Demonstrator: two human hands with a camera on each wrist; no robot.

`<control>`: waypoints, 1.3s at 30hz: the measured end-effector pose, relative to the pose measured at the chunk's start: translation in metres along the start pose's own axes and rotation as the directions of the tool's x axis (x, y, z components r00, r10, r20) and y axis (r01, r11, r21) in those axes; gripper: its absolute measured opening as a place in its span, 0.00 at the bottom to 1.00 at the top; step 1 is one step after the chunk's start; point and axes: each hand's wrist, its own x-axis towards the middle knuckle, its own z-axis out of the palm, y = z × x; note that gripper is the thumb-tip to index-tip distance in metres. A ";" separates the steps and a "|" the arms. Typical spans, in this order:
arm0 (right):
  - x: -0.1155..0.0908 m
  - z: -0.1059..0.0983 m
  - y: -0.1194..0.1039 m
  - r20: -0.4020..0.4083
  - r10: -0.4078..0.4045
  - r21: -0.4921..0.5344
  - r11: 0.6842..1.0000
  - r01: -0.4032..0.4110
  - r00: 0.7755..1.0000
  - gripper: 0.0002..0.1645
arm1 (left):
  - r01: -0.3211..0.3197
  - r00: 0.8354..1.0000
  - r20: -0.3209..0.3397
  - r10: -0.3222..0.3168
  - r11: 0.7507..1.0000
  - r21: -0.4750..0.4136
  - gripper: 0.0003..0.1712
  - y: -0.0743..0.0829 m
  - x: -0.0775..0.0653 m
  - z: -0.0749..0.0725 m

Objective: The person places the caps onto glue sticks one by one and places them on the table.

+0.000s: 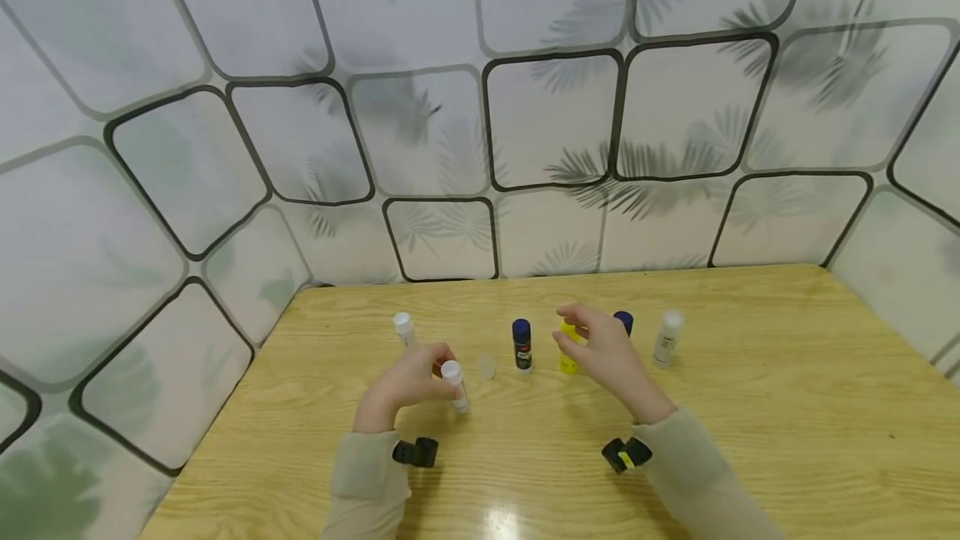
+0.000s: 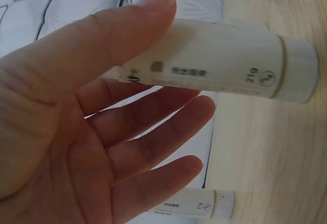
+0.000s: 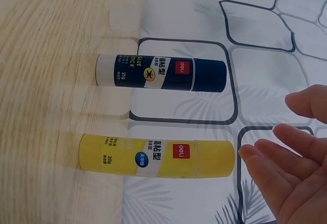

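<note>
My left hand point(image 1: 408, 380) pinches a white glue stick point(image 2: 214, 63) between its thumb and fingers, the stick standing nearly upright over the table. A second white glue stick point(image 1: 404, 328) stands behind that hand. My right hand point(image 1: 603, 352) is around the top of a yellow glue stick point(image 3: 153, 156), thumb and fingers spread apart. In the right wrist view its fingertips point(image 3: 248, 152) are right at the yellow cap. Left of the yellow one stands a navy glue stick point(image 1: 522, 347). Another navy cap point(image 1: 624, 321) shows behind the right hand, its body mostly hidden.
A white glue stick point(image 1: 667, 340) stands at the right end of the row. Between the left hand and the navy stick sits a pale round disc point(image 1: 486, 366). The wooden table point(image 1: 787, 407) ends at a patterned cloth wall point(image 1: 547, 232) behind.
</note>
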 end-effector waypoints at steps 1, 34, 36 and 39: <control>0.000 0.000 0.000 0.001 0.001 -0.001 1.000 -0.001 1.000 0.20 | 0.001 1.000 0.003 -0.001 1.000 0.005 0.14 -0.001 0.001 0.001; -0.001 0.002 0.000 -0.002 0.008 0.004 1.000 -0.008 1.000 0.20 | -0.059 0.996 -0.059 0.061 0.998 0.039 0.10 -0.002 -0.004 -0.001; -0.001 0.001 0.000 -0.001 0.009 0.010 1.000 -0.009 1.000 0.20 | -0.068 0.994 -0.079 0.069 0.997 0.020 0.10 0.002 -0.006 -0.003; -0.001 0.001 0.000 -0.001 0.009 0.019 1.000 -0.009 1.000 0.20 | -0.082 0.992 -0.098 0.082 0.997 0.003 0.09 0.006 -0.009 -0.007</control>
